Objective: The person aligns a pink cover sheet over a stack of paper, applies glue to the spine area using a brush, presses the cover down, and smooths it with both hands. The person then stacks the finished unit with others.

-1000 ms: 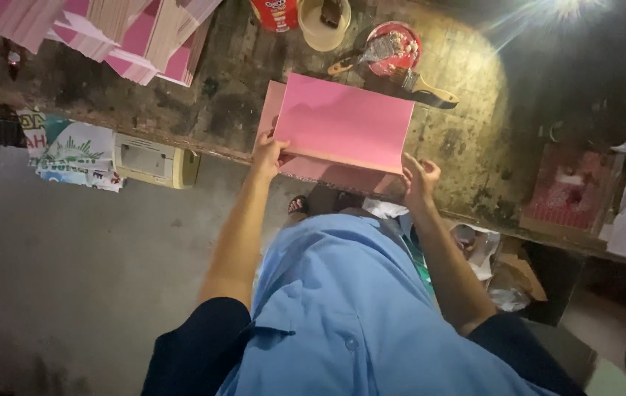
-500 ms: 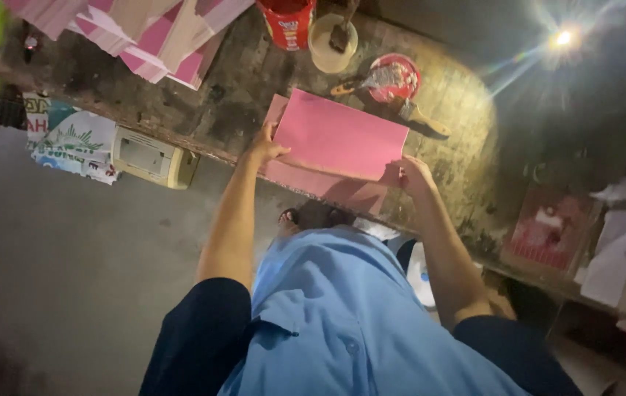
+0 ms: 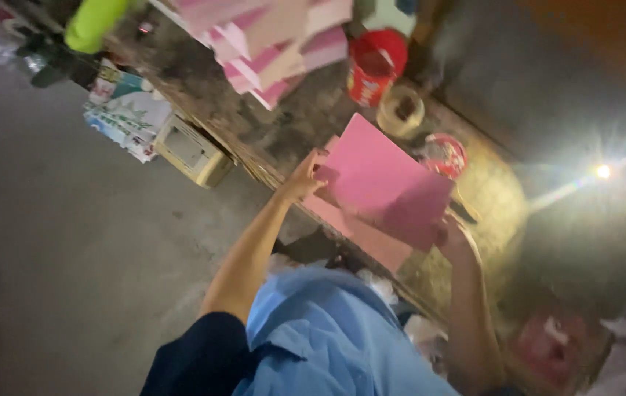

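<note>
I hold a pink sheet of card [image 3: 383,180] above the worn wooden table [image 3: 291,132], tilted, with both hands. My left hand [image 3: 306,176] grips its left edge and my right hand [image 3: 451,233] grips its lower right corner. Under it lies a second pink sheet [image 3: 361,238] that reaches over the table's near edge.
A heap of pink and beige sheets [image 3: 269,37] lies at the table's far left. A red can [image 3: 373,67], a tape roll [image 3: 401,110] and a round red object [image 3: 441,155] stand behind the held sheet. Boxes and printed packs [image 3: 144,125] sit below the table. A bright lamp [image 3: 603,171] glares at right.
The view has swung and tilted, so the table now runs diagonally. Both hands keep hold of the pink sheet, which has lifted a little off the sheet beneath.
</note>
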